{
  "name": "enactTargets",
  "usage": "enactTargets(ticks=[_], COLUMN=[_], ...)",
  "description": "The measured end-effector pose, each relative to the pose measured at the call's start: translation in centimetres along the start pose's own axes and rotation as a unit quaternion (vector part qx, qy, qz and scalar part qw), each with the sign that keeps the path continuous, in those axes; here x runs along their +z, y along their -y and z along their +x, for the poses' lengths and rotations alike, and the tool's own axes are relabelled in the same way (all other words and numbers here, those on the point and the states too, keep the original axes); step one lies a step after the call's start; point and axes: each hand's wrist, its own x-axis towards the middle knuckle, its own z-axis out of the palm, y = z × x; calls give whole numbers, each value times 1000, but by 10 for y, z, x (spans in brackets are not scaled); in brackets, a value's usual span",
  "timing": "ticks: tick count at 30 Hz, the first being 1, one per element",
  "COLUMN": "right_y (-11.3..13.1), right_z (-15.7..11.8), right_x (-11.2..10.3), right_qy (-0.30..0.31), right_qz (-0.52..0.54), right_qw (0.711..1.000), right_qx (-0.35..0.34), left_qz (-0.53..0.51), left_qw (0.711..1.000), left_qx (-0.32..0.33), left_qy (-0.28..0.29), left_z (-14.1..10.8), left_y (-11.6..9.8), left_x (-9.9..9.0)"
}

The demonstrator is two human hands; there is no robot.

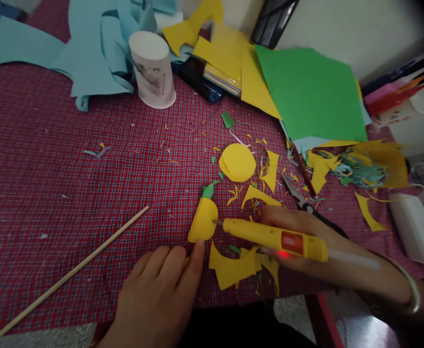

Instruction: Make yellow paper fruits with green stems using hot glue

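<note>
My right hand (pixel 299 232) is closed around a yellow hot glue gun (pixel 270 237) with a red trigger and a lit red light. A whitish glue stick (pixel 353 258) sticks out of its back end. The nozzle meets the right edge of a folded yellow paper cutout (pixel 204 220); whether glue is coming out cannot be seen. A green paper leaf (pixel 208 190) is at the top of the cutout. My left hand (pixel 157 290) has its fingers curled, its thumb on the cutout's lower edge. Just above lie stacked yellow paper circles (pixel 238 163).
Yellow paper scraps (pixel 233 266) and scissors (pixel 299 195) surround the right hand. A wooden stick (pixel 77 268) lies at left. Farther back are a paper cup (pixel 152 72), blue paper (pixel 96 53) and a green sheet (pixel 313 96). A white device (pixel 415 227) sits at far right.
</note>
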Motion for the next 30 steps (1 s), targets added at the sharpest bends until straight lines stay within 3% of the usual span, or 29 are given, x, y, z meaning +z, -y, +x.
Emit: enactTargets(ticks=[4,19,26,30], right_y=[-2,4,-8,-10], right_z=[4,22,14,5], right_x=[-6,-9,-5,-3], right_qy=[14,-12,-27,3], right_qz=[26,27,26,36], right_qw=[999,999,999,999], right_qx=[35,41,6,14], left_qz=[5,-6,-4,3], left_qw=[1000,1000,1000,1000], left_qx=[0,0,6,9], left_qy=[-7,12,19,14], left_z=[-1,-1,-1,-1], left_y=[1,0,1,0], left_x=[0,2,0,0])
